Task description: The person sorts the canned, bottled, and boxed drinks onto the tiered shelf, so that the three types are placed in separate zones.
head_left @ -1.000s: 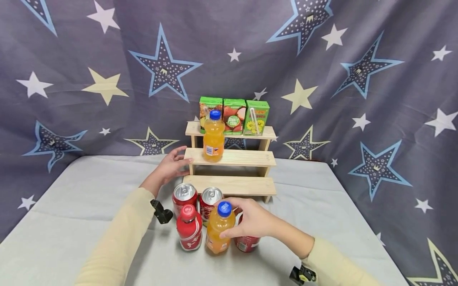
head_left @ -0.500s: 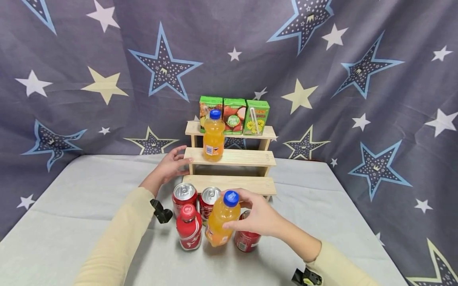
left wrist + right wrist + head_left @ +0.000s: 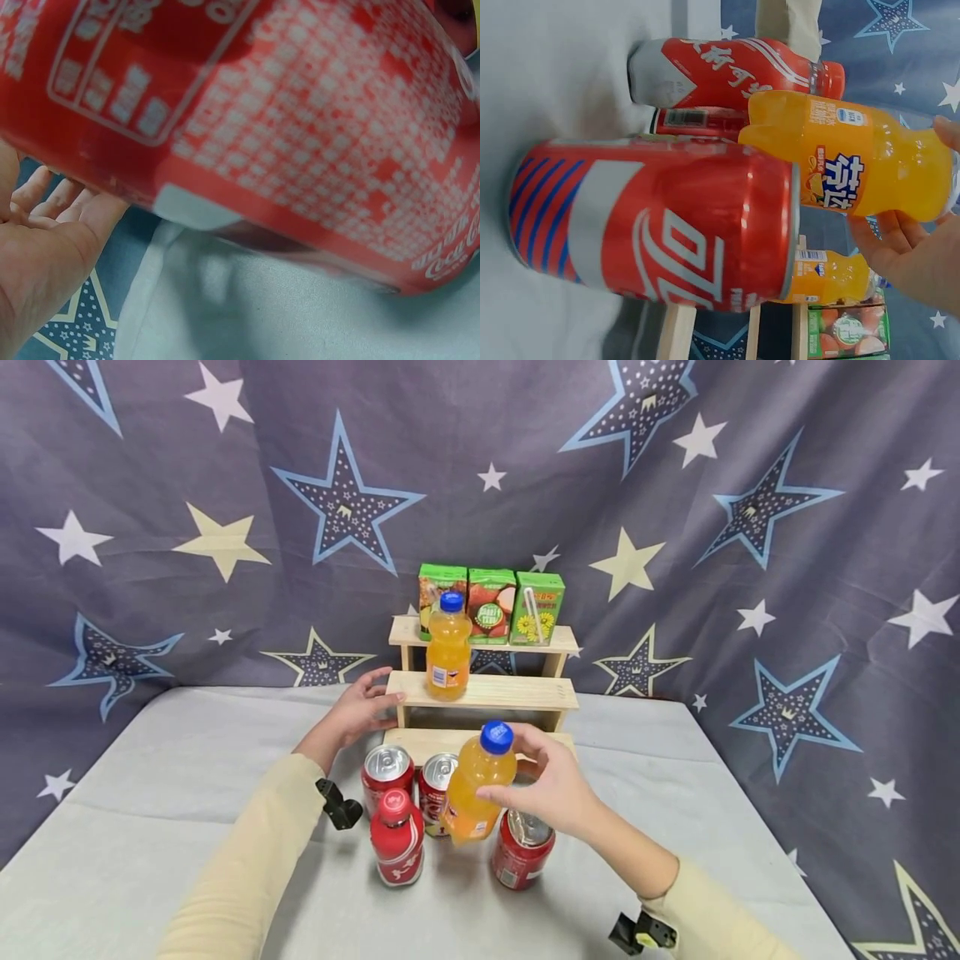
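My right hand (image 3: 551, 781) grips a bottle of orange soda (image 3: 480, 785) near its neck. The blue-capped bottle tilts in the air in front of the lowest shelf tier; the right wrist view shows its Fanta-style label (image 3: 836, 180). My left hand (image 3: 362, 706) touches the left end of the wooden tiered shelf (image 3: 517, 692) at the middle tier, its fingers loosely extended. Another orange soda bottle (image 3: 447, 647) stands upright on the middle tier's left part. Below the right hand stands a red soda can (image 3: 519, 856). In the left wrist view a Coca-Cola can (image 3: 300, 142) hides much around the left hand (image 3: 52, 240).
Two red cans (image 3: 386, 777) (image 3: 435, 793) and a red-capped cola bottle (image 3: 397, 843) stand on the grey cloth (image 3: 187, 827), left of the held bottle. Several green-topped juice boxes (image 3: 491, 606) line the top tier. A starry curtain (image 3: 480, 443) hangs behind.
The right hand has lifted the orange soda bottle off the cloth and carried it up, rightward and toward the shelf. The left hand stays at the shelf's end.
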Motion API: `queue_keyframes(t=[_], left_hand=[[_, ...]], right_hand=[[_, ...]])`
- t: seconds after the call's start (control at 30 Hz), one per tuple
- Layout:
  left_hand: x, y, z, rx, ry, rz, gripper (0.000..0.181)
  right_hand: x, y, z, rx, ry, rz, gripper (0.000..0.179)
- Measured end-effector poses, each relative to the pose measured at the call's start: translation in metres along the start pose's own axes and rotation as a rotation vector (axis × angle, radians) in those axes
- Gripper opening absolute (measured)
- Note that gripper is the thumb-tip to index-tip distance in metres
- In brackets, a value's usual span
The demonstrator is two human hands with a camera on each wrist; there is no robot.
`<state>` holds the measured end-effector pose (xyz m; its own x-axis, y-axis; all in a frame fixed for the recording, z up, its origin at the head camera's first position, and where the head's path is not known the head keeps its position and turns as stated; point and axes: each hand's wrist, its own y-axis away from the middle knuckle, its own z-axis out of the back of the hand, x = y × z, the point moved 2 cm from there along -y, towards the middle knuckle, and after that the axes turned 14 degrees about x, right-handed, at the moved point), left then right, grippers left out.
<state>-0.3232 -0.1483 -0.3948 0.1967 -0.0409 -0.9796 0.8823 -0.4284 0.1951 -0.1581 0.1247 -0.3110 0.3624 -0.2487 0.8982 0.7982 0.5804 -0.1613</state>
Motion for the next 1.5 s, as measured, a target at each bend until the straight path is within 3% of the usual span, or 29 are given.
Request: queue_keyframes(t=[0.17, 0.4, 0.77, 1.5], left_hand=[[0.000, -0.001, 0.001, -0.001, -0.001, 0.004, 0.076], [0.002, -0.001, 0.002, -0.006, -0.002, 0.010, 0.076], [0.001, 0.000, 0.000, -0.011, 0.002, 0.010, 0.073], [0.000, -0.001, -0.001, -0.011, -0.006, 0.007, 0.075]], right_hand=[[0.003, -0.004, 0.009, -0.089, -0.009, 0.008, 0.056], [0.008, -0.009, 0.023, -0.155, -0.007, 0.015, 0.055], [0.008, -0.015, 0.041, -0.279, 0.027, -0.042, 0.056], [-0.006, -0.040, 0.071, -0.350, 0.081, -0.073, 0.055]])
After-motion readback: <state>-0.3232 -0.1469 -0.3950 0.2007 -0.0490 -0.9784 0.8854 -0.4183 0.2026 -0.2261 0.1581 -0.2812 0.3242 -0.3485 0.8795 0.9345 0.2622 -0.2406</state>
